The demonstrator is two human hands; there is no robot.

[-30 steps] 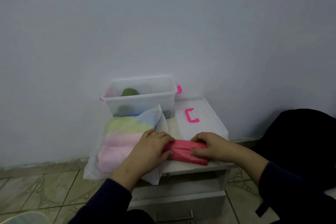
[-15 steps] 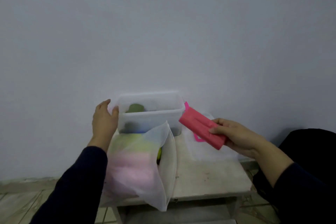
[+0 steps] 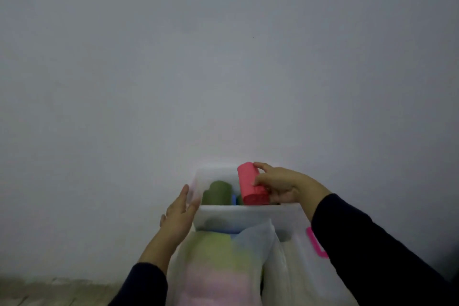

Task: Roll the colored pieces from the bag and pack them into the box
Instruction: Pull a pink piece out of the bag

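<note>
My right hand (image 3: 283,185) grips a rolled red piece (image 3: 252,184) and holds it tilted inside the open top of the clear plastic box (image 3: 248,213). A rolled green piece (image 3: 217,194) stands in the box to the left of it, with a sliver of blue beside. My left hand (image 3: 180,211) rests against the box's left wall, its fingers straight. In front of the box a translucent white bag (image 3: 258,238) stands open, showing green and pink pieces (image 3: 213,266) through its side.
The box's clear lid with a pink handle (image 3: 315,243) lies to the right of the bag, partly under my right sleeve. A plain wall fills the background. A strip of floor (image 3: 62,290) shows at the lower left.
My right hand carried the red roll from beside the box into its open top. The left hand stayed at the box's left wall. The view moved closer to the box.
</note>
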